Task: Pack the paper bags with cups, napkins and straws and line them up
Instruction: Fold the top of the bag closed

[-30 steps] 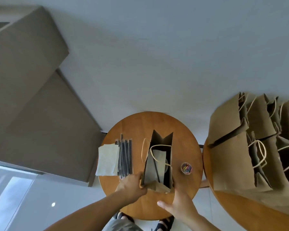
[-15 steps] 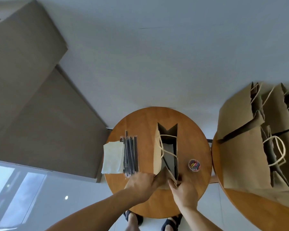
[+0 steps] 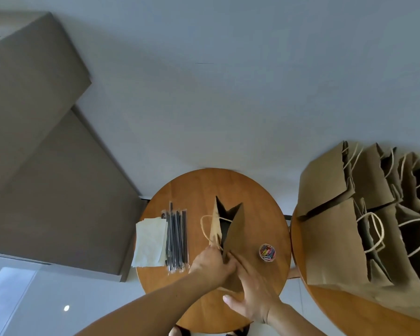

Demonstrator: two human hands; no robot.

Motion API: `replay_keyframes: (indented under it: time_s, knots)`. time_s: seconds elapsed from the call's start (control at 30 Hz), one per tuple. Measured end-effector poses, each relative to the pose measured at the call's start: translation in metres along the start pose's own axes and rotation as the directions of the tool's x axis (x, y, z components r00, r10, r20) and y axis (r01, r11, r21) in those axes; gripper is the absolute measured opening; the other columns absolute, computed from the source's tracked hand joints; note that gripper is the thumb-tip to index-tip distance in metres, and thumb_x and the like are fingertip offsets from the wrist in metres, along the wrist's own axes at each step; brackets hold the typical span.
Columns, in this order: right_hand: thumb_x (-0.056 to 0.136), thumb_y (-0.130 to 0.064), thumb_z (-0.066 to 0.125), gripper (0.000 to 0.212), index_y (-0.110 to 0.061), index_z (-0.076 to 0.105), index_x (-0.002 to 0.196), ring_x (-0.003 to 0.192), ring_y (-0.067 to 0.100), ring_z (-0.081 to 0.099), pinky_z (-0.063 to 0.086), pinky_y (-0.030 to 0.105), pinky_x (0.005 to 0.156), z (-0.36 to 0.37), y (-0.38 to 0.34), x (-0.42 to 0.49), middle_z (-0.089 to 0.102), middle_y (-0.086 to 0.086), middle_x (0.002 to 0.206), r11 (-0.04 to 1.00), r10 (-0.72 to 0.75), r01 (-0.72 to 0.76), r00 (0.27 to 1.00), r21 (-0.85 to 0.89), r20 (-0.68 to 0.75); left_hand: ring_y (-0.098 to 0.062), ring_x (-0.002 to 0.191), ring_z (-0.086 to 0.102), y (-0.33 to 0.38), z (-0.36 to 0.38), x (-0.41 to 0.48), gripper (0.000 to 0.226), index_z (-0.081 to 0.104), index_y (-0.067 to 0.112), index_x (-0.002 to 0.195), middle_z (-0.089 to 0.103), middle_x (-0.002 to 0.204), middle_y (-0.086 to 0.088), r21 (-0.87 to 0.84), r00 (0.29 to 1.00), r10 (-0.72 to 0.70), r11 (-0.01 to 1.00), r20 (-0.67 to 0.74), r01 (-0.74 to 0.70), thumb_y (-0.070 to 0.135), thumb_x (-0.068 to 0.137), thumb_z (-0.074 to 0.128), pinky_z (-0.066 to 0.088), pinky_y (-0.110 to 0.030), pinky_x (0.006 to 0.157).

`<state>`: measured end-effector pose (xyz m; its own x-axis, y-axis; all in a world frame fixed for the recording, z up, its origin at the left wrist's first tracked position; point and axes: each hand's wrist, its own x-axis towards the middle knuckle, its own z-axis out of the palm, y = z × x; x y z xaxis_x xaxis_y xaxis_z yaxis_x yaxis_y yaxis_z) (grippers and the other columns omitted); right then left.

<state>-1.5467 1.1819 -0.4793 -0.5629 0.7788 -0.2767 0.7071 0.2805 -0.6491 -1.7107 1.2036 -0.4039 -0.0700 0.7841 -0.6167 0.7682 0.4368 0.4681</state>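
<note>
- Head view: a bag stands mid-table, its top pressed nearly flat.
- The left hand pinches the bag's near edge, fingers closed on the paper.
- The right hand lies flat against the bag's right panel, fingers extended.
- Straws and napkins lie left of the bag; a cup of clips sits right.
- More bags crowd a second table.

Both bare forearms reach forward and meet in front of the person. The left hand is curled, fingers closed in a pinch at its far edge, knuckles up. The right hand lies just beside it, touching, palm down and flatter, fingers stretched forward, thumb splayed out to the left. Both wrists are nearly straight.
</note>
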Motion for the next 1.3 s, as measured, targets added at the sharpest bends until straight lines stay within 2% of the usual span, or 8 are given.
replay_keyframes:
  time_s: [0.1,0.2,0.3,0.47,0.67,0.87,1.03,1.3]
  knots:
    - [0.084,-0.063,0.050,0.070,-0.055,0.016,0.144,0.141,-0.001,0.025,0.027,0.024,0.118,-0.016,0.010,0.003,0.021,-0.027,0.154,1.000,0.014,-0.013,1.000,-0.016,0.016,-0.026,0.095,0.067,0.003,-0.001,0.006,0.033,0.060,0.008,0.111,0.067,0.102,-0.010,0.084,0.998,-0.064,0.994,-0.022,0.065,0.033,0.101,0.041,0.057,-0.036,0.082]
    - [0.090,-0.042,0.060,0.069,-0.038,0.027,0.151,0.145,0.007,0.026,0.029,0.027,0.115,-0.042,0.018,0.014,0.026,-0.016,0.157,0.994,0.101,-0.107,0.973,-0.018,-0.207,-0.026,0.093,0.068,-0.001,-0.001,0.008,0.031,0.063,0.012,0.109,0.068,0.102,-0.009,0.133,0.997,-0.065,0.989,-0.047,0.070,0.025,0.103,0.036,0.058,-0.037,0.081]
    - [0.087,-0.027,0.071,0.084,-0.032,0.021,0.154,0.146,0.005,0.019,0.026,0.026,0.114,-0.073,0.021,0.032,0.022,-0.010,0.160,0.996,-0.014,-0.023,0.916,-0.089,-0.401,-0.022,0.088,0.069,-0.013,-0.004,0.008,0.028,0.063,0.015,0.111,0.068,0.098,-0.006,0.201,0.997,-0.048,0.978,-0.052,0.058,0.026,0.102,0.039,0.060,-0.036,0.080]
    - [0.088,-0.020,0.072,0.073,-0.033,0.035,0.149,0.149,0.011,0.015,0.022,0.032,0.116,-0.105,0.017,0.067,0.026,-0.010,0.158,0.947,-0.238,0.186,0.954,-0.261,-0.185,-0.014,0.079,0.069,-0.031,-0.006,0.007,0.029,0.066,0.021,0.103,0.066,0.086,0.002,0.237,0.996,-0.054,0.969,-0.068,0.068,0.036,0.102,0.041,0.061,-0.031,0.075]
    - [0.087,-0.026,0.072,0.043,-0.026,0.055,0.127,0.137,0.011,0.035,0.041,0.035,0.107,-0.115,0.018,0.087,0.045,-0.009,0.144,0.920,-0.321,0.257,0.927,-0.295,-0.194,-0.010,0.072,0.067,-0.026,-0.003,0.006,0.032,0.068,0.026,0.097,0.067,0.079,0.007,0.131,0.979,-0.047,0.989,-0.197,0.074,0.049,0.096,0.046,0.059,-0.024,0.065]
    - [0.092,-0.030,0.066,0.038,-0.022,0.057,0.128,0.112,0.007,0.054,0.048,0.024,0.092,-0.102,0.056,0.077,0.056,-0.009,0.123,0.998,0.013,-0.037,0.909,-0.051,-0.416,-0.014,0.077,0.067,-0.029,0.007,0.005,0.039,0.070,0.025,0.100,0.070,0.084,0.004,0.113,0.940,-0.026,0.991,-0.340,0.068,0.053,0.096,0.044,0.059,-0.035,0.073]
    - [0.097,-0.030,0.055,0.022,-0.014,0.069,0.101,0.086,0.024,0.066,0.054,0.036,0.071,-0.071,0.114,0.065,0.069,0.004,0.094,0.901,0.343,-0.348,0.937,-0.260,-0.066,-0.014,0.081,0.067,-0.032,0.011,0.006,0.035,0.072,0.031,0.106,0.072,0.090,0.007,0.107,0.932,0.000,0.993,-0.363,0.042,0.052,0.098,0.045,0.057,-0.036,0.074]
    - [0.101,-0.019,0.041,0.024,-0.021,0.064,0.109,0.091,0.020,0.066,0.057,0.033,0.076,-0.035,0.153,0.078,0.063,0.002,0.107,0.809,0.351,-0.253,0.932,-0.531,0.092,-0.001,0.072,0.059,-0.046,0.018,0.003,0.024,0.072,0.039,0.105,0.068,0.085,0.020,0.013,0.899,0.023,1.000,-0.438,-0.019,0.048,0.096,0.052,0.046,-0.012,0.059]
